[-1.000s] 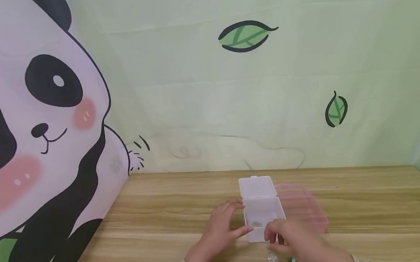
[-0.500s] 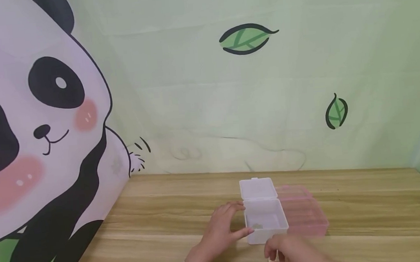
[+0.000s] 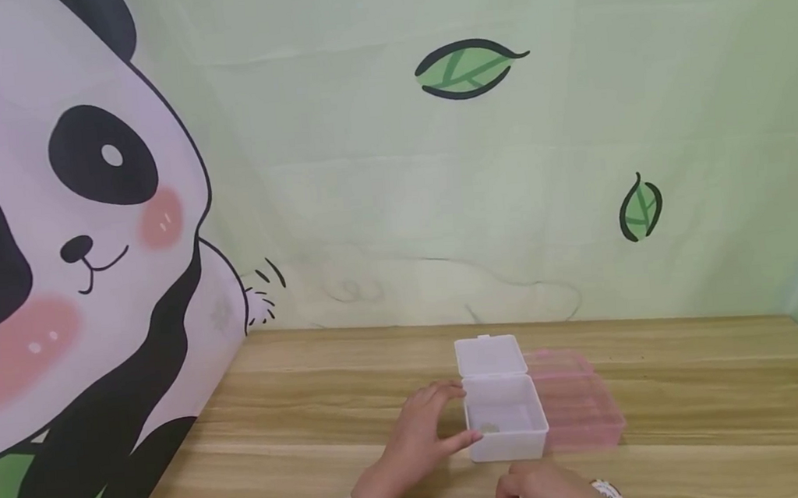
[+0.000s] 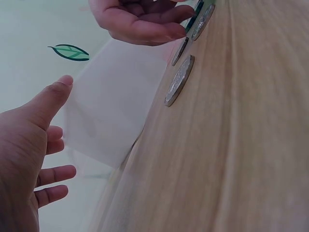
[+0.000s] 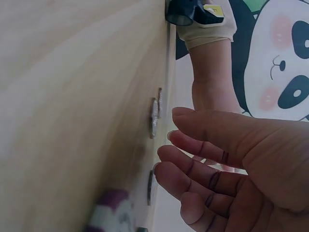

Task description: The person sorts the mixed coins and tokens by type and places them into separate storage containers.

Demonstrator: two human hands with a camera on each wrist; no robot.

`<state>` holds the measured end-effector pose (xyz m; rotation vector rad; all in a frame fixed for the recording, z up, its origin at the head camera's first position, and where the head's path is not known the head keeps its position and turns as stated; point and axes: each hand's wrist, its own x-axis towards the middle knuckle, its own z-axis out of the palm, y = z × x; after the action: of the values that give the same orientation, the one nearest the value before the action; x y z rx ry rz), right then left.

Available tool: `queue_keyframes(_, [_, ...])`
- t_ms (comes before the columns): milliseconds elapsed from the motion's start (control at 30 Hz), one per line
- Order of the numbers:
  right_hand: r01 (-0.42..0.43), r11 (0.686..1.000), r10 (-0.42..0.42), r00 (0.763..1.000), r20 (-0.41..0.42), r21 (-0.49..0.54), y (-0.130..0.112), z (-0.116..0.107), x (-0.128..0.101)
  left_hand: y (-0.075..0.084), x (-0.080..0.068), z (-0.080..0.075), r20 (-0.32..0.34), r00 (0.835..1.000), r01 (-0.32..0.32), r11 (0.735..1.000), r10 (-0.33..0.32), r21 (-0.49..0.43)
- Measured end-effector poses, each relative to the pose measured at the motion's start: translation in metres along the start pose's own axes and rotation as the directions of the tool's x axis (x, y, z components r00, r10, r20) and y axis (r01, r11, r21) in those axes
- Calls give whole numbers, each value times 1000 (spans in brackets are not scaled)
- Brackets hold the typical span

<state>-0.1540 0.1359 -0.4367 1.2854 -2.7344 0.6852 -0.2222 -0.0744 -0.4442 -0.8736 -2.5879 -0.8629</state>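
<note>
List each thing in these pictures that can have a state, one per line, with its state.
Small clear plastic box: lid open, upright behind; something small inside.
Pink translucent plastic box: lid closed.
Silver coins: lying flat on wooden table.
Left hand: fingers straight, touching clear box.
Right hand: relaxed, empty, over coins.

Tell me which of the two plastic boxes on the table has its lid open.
The clear white box beside the left hand; its lid stands up, while the pink box behind it is closed.
</note>
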Motion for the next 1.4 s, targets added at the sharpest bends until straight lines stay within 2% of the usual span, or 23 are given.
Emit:
queue_keyframes(167, [-59,998,61,993,101,-26,1,1,1,-1,1,0,-6,1000,-8,1000,8,8])
queue_keyframes(300, [-84,996,88,988,124,-33,0,3,1,-1,1,0,-7,1000,-6,1000,6,4])
queue_keyframes(800, [-133,991,130,983,133,16,-1,6,-1,1,2,1,-12,1000,-19,1000,19,0])
queue_keyframes(1100, [-87,996,86,986,144,2,1,6,1,0,1,0,-2,1000,-1,1000,1,10])
queue_keyframes(1400, [-144,988,136,981,140,51,-1,6,0,2,1,-1,15,1000,14,1000,-14,7])
